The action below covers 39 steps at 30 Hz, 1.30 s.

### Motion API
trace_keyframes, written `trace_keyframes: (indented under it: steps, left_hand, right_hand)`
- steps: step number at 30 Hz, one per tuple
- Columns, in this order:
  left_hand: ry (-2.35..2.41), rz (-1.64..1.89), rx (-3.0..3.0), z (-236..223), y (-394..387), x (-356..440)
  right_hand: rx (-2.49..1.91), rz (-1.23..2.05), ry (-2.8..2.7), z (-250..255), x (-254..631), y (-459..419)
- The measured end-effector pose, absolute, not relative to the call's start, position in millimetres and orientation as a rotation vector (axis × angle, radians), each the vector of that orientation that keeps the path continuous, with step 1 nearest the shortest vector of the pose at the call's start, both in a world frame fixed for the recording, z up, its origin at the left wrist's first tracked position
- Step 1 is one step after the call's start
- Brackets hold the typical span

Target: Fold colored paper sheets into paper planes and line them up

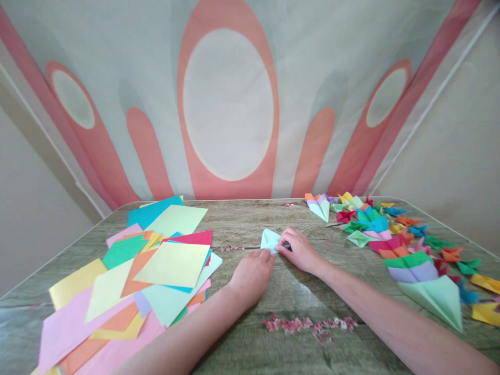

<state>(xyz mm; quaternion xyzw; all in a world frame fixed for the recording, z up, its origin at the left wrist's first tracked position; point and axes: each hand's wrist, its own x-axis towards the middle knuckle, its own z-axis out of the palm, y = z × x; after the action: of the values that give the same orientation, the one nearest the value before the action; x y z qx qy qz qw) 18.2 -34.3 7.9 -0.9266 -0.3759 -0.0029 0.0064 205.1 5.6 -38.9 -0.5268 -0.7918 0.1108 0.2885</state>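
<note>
A small folded piece of pale blue paper (269, 240) lies on the wood-grain table (250, 219) near its middle. My left hand (252, 273) is curled, with its fingertips pressing on the paper's near edge. My right hand (300, 250) pinches the paper's right side, thumb and fingers closed on it. Both forearms reach in from the bottom of the view.
A loose heap of coloured square sheets (156, 271) covers the table's left side. Several folded paper shapes (390, 234) lie along the right, with a stack of nested folded pieces (429, 286) nearest. A patterned cloth (226, 104) hangs behind the table.
</note>
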Motion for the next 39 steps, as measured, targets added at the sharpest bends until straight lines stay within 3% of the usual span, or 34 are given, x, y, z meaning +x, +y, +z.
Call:
trace_keyframes:
  steps: [39]
  left_hand:
    - [-1.018,0.005,-2.906,10,-27,13]
  right_hand:
    - [-1.469,0.247,-2.118,-34,201,2]
